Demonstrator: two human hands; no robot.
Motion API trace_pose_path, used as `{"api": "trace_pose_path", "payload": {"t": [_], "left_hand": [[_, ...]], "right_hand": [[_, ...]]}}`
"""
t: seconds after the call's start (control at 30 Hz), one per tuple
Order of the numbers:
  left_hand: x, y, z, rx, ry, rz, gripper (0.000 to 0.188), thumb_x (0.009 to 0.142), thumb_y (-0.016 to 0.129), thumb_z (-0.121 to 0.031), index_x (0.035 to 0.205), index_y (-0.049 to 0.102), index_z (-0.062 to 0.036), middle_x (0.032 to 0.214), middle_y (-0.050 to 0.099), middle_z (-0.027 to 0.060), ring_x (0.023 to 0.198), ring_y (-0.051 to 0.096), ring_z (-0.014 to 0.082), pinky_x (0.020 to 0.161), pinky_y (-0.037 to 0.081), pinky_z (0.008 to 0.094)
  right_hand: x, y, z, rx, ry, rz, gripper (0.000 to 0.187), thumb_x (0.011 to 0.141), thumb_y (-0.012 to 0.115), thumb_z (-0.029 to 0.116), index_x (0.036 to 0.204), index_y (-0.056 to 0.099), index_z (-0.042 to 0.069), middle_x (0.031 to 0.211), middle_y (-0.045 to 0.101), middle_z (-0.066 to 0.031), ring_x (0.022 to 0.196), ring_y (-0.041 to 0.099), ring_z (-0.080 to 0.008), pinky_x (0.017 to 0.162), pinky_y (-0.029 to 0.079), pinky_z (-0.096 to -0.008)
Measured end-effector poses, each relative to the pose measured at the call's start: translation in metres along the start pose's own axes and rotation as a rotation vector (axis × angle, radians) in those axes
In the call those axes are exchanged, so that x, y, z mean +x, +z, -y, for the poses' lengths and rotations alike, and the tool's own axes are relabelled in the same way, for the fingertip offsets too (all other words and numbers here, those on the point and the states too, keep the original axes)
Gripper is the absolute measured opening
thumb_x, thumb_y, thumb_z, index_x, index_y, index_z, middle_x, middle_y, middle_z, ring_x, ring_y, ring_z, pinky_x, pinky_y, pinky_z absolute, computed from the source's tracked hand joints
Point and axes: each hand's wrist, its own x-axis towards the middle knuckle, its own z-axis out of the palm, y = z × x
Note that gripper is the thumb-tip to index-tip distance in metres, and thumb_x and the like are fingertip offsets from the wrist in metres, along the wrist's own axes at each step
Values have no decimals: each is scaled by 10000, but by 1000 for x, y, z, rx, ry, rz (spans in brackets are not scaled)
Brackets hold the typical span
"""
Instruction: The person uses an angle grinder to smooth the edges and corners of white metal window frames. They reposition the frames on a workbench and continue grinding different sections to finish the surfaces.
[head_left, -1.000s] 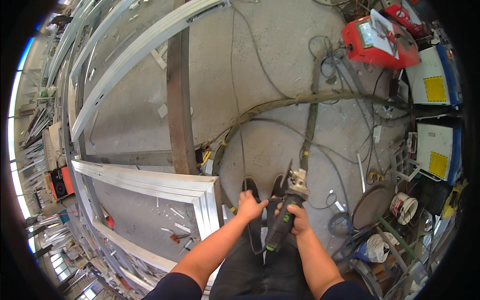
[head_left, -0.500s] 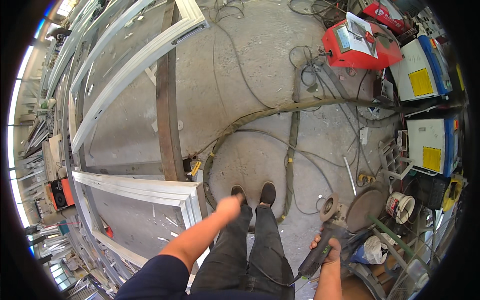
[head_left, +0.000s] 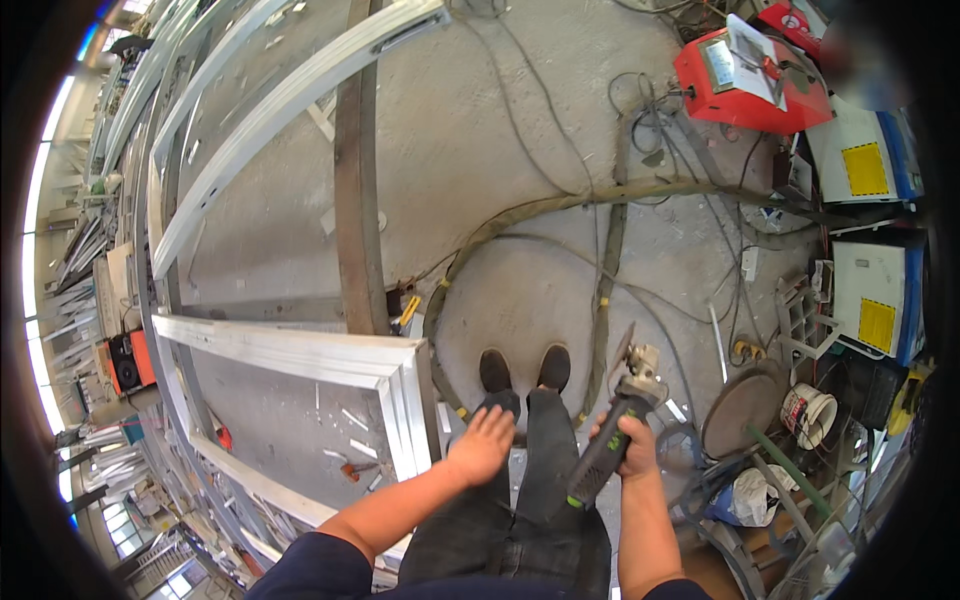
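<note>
"Starting with right hand (head_left: 636,455): clamped or loose?"

"Clamped. Wrapped around dark body of angle grinder (head_left: 607,445), fingers and thumb closed. Held in front of right thigh, slanted, head pointing away from torso, tail end nearer lap. Probably angled so to keep disc (head_left: 622,350) off legs. Seen nearly edge-on, just left of metal head."

"Holding anything in left hand (head_left: 485,447)?"

"Nothing visible. Hanging over left leg, back of hand up, fingers slightly apart. Can't tell if touching trousers (head_left: 545,480). Not sharing grinder's weight, so apparently manageable one-handed."

"Going outward, near feet?"

"Seeing shoes (head_left: 555,367) side by side inside loop of thick hose (head_left: 560,200), perhaps just to stand clear of tripping. Noting silvery frame (head_left: 290,348) to left, near left hand, well apart from grinder. Looks raised off floor, maybe for easier reach; can't confirm support. Adding brown beam (head_left: 357,200) beyond."

"And to right?"

"Finding large round plate (head_left: 742,410) past right hand, beside white bucket (head_left: 808,415). Farther up, red machine (head_left: 797,115) with paper on top, near pale cabinets (head_left: 868,265). Likely grouped at side to save walking space."
</note>
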Motion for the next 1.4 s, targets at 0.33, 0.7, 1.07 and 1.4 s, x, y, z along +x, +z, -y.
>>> {"api": "trace_pose_path", "payload": {"t": [0.33,0.7,1.07,1.4], "left_hand": [[-31,-32,96,-785,-551,259,530,922,694,-525,1054,745,-15,938,753,181,894,733,309,822,562,386],[-30,-8,138,-539,-431,309,614,764,804,-598,984,763,-26,761,730,143,744,715,315,735,564,404],[-27,-5,133,-423,-484,319,712,766,747,-703,852,664,-1,745,694,164,754,693,359,712,549,443],[-28,-2,133,-363,-452,291,716,728,789,-692,813,656,7,685,661,154,703,678,352,678,543,439]], "right_hand": [[95,61,-124,-276,119,-67,300,815,782,111,1058,627,29,856,669,-68,736,661,-189,684,549,-339],[141,88,-240,-177,268,-7,380,831,763,113,1157,596,15,930,634,-48,788,632,-156,703,532,-318],[162,100,-251,-231,162,16,371,821,777,100,1134,601,6,914,637,-34,766,628,-139,683,535,-301],[155,107,-245,-568,22,-41,399,755,784,131,1088,639,-31,969,658,-38,835,594,-117,772,512,-296]]}}
